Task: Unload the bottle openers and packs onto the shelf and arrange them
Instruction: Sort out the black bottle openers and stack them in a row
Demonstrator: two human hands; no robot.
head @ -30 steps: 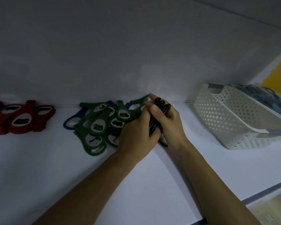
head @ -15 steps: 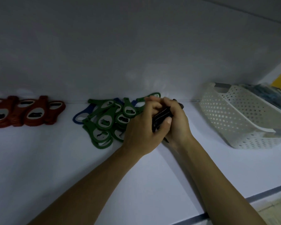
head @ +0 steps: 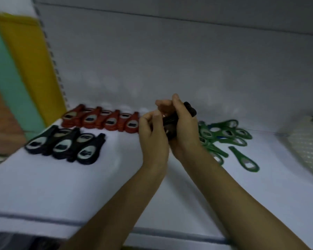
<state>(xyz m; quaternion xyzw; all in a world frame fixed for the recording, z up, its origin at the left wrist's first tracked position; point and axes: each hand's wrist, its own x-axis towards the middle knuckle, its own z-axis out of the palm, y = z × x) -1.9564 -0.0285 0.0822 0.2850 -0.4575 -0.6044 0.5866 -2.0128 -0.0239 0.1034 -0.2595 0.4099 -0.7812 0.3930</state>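
Observation:
A bundle of black bottle openers point(head: 188, 109) is gripped in my right hand point(head: 182, 130), held above the white shelf point(head: 43, 186). My left hand point(head: 152, 134) is curled against the bundle's left side, touching it. A row of red openers point(head: 101, 120) lies at the back left. Black openers point(head: 67, 145) lie in a row in front of them. A loose heap of green openers point(head: 222, 134) spreads to the right of my hands, with one green opener point(head: 244, 159) lying apart.
A white perforated basket point(head: 307, 145) stands blurred at the far right. The shelf's left upright point(head: 51, 56) and yellow and teal panels are at the left. The shelf's front edge point(head: 43, 219) runs across the bottom.
My view has swung left, bringing the black row and the left upright into sight. Both hands have lifted the black bundle off the green heap and carried it left.

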